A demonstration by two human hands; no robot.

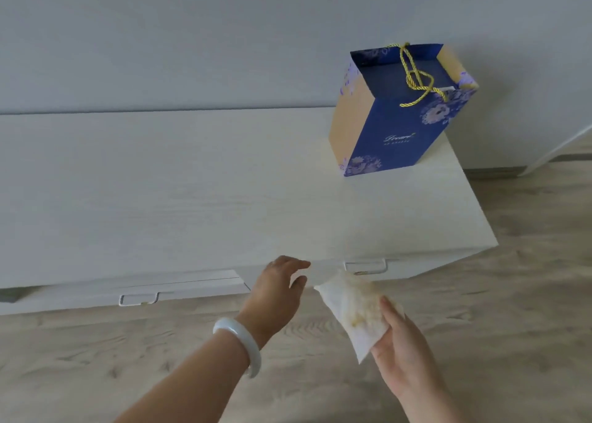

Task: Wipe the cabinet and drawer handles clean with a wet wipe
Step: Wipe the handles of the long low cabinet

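A low white cabinet (192, 198) fills the middle of the view. Two white loop handles show on its front: the left handle (139, 299) on a drawer that stands slightly pulled out, and the right handle (365, 266). My left hand (278, 289), with a white bangle on the wrist, reaches toward the cabinet's front edge between the handles, fingers relaxed and holding nothing. My right hand (400, 345) holds a white wet wipe (352, 307), stained yellowish, just below and in front of the right handle.
A blue and tan paper gift bag (394, 118) with a yellow cord stands on the cabinet's right end. A grey wall rises behind. Light wood-pattern floor (528, 294) lies in front and to the right.
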